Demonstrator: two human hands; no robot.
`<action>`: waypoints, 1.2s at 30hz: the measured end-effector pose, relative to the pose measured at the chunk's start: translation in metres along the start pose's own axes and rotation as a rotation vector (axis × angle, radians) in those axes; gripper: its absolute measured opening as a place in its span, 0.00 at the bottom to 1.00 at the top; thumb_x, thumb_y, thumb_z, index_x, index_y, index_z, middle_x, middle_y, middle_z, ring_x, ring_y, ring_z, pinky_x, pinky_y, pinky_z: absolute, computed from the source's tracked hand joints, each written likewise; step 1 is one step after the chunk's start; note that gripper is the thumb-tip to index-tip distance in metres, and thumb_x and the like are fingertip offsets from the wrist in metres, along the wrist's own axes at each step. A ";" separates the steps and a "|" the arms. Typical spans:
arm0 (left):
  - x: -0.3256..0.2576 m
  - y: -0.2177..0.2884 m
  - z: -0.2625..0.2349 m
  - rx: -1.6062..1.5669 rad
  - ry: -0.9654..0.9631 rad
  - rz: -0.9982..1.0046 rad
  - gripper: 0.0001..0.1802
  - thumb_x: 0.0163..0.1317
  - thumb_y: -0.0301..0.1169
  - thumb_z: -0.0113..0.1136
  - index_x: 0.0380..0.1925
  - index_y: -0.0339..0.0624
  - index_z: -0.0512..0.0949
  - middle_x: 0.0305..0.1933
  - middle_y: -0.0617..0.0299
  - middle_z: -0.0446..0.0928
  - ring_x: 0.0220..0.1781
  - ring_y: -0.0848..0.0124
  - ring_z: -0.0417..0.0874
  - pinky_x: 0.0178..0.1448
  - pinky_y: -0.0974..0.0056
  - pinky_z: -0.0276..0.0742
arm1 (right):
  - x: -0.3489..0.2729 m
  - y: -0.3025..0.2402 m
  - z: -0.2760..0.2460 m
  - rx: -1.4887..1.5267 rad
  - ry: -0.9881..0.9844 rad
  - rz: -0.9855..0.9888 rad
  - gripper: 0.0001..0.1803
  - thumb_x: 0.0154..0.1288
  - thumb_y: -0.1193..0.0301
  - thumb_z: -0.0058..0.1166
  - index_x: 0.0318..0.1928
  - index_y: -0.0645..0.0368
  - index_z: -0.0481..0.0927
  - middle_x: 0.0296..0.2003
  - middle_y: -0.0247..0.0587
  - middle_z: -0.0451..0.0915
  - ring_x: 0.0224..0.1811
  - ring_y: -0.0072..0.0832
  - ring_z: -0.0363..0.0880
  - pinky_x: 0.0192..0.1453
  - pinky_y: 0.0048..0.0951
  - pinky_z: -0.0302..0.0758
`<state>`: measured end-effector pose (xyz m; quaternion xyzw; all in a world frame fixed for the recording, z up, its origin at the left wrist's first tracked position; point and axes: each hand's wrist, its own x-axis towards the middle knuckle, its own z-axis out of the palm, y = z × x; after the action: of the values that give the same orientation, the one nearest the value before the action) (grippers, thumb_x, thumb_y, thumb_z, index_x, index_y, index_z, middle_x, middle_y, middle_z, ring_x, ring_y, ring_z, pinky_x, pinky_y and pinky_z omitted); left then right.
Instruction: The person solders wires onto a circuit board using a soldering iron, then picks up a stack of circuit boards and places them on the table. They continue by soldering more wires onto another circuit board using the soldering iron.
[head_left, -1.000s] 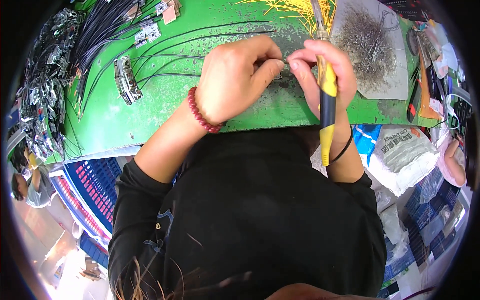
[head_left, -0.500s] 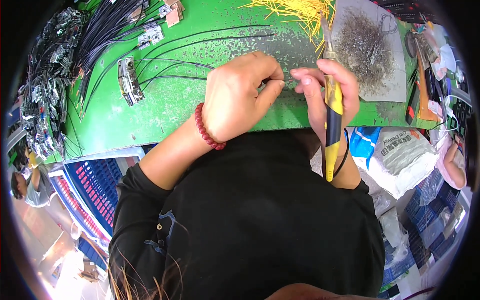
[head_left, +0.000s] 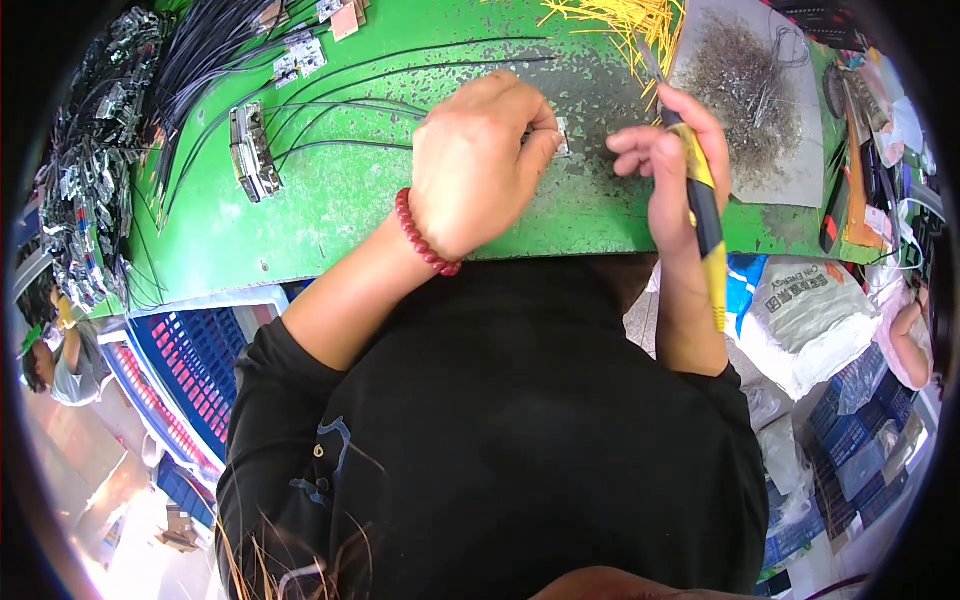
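Observation:
My left hand (head_left: 480, 165), with a red bead bracelet at the wrist, is closed in a pinch over the green bench. A small pale board-like piece (head_left: 562, 137) pokes out past its fingertips; the rest is hidden. Thin black cables (head_left: 350, 102) run from the left to under this hand, near a metal block (head_left: 254, 153) lying on the bench. My right hand (head_left: 688, 165) grips a yellow and black soldering iron (head_left: 708, 220), its tip pointing away from me beside the yellow wires (head_left: 645, 30). The two hands are apart.
Black cables with small circuit boards (head_left: 300, 60) lie at the far left, beside a heap of dark metal parts (head_left: 90, 170). A grey sheet (head_left: 806, 170) bears solder debris at the right. Blue baskets (head_left: 185, 370) and a white sack (head_left: 805, 310) stand below the bench edge.
My right hand has shifted right, and the soldering iron has tilted with it. My left hand has moved slightly away from me, and the small pale piece now shows at its fingertips.

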<state>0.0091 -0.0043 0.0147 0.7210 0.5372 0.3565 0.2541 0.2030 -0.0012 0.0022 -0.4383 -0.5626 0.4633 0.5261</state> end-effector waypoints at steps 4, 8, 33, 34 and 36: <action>-0.001 -0.006 0.012 0.158 0.018 0.051 0.05 0.51 0.26 0.65 0.24 0.41 0.77 0.32 0.58 0.77 0.36 0.57 0.79 0.40 0.57 0.75 | -0.010 0.006 -0.024 -0.102 -0.057 -0.011 0.30 0.69 0.52 0.49 0.59 0.64 0.76 0.29 0.38 0.81 0.25 0.14 0.70 0.30 0.16 0.67; 0.000 -0.006 0.016 0.248 0.003 0.070 0.04 0.50 0.26 0.65 0.24 0.43 0.77 0.30 0.60 0.78 0.35 0.57 0.79 0.39 0.56 0.74 | -0.018 0.012 -0.030 -0.088 0.092 0.033 0.24 0.67 0.60 0.52 0.54 0.66 0.78 0.29 0.33 0.78 0.25 0.14 0.68 0.29 0.17 0.64; 0.005 -0.012 0.018 0.242 0.009 0.086 0.04 0.48 0.24 0.63 0.21 0.41 0.76 0.27 0.59 0.78 0.32 0.57 0.80 0.36 0.57 0.76 | -0.020 0.018 -0.031 0.017 -0.042 0.006 0.09 0.57 0.76 0.60 0.36 0.62 0.73 0.29 0.30 0.73 0.26 0.11 0.65 0.30 0.15 0.61; 0.005 -0.012 0.018 0.243 0.016 0.097 0.04 0.48 0.24 0.63 0.21 0.41 0.76 0.27 0.59 0.78 0.32 0.57 0.80 0.36 0.57 0.76 | -0.020 0.023 -0.034 0.043 -0.023 -0.044 0.10 0.57 0.76 0.60 0.36 0.62 0.73 0.29 0.30 0.73 0.26 0.12 0.65 0.30 0.15 0.61; 0.004 -0.011 0.018 0.246 0.025 0.107 0.04 0.48 0.24 0.63 0.21 0.41 0.76 0.27 0.59 0.78 0.32 0.57 0.80 0.36 0.57 0.76 | -0.021 0.022 -0.035 0.059 -0.001 -0.028 0.10 0.57 0.75 0.61 0.37 0.62 0.73 0.29 0.30 0.72 0.26 0.12 0.64 0.30 0.15 0.60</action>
<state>0.0172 0.0036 -0.0038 0.7699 0.5406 0.3099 0.1379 0.2391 -0.0154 -0.0225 -0.4145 -0.5551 0.4723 0.5449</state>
